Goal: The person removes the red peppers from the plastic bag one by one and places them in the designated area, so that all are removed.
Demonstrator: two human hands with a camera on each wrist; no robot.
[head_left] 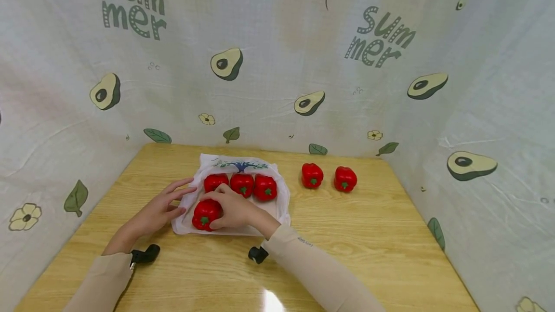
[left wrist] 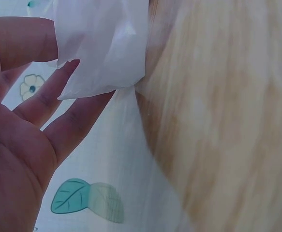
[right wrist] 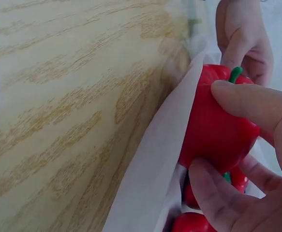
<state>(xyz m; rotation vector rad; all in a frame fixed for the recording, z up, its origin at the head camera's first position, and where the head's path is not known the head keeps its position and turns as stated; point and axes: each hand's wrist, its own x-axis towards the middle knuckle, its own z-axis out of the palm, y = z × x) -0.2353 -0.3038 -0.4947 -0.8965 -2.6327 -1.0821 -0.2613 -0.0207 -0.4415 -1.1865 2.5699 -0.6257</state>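
Avocado-print cloth backdrop on three sides; light wooden table in front. White bag lying flat near the table's middle, mouth held open toward the person. Row of three red peppers already inside, side by side at the far end. Fourth red pepper at the bag's near left corner, stem up, just in front of that row. Two loose peppers outside on bare wood, right of the bag and apart from it. Right hand: grip closed around the fourth pepper, thumb and fingers wrapped over its sides in the right wrist view. Left hand: grip open, fingers straight, touching the bag's left edge. Judged well past halfway: three in, one going in, two left on the table.
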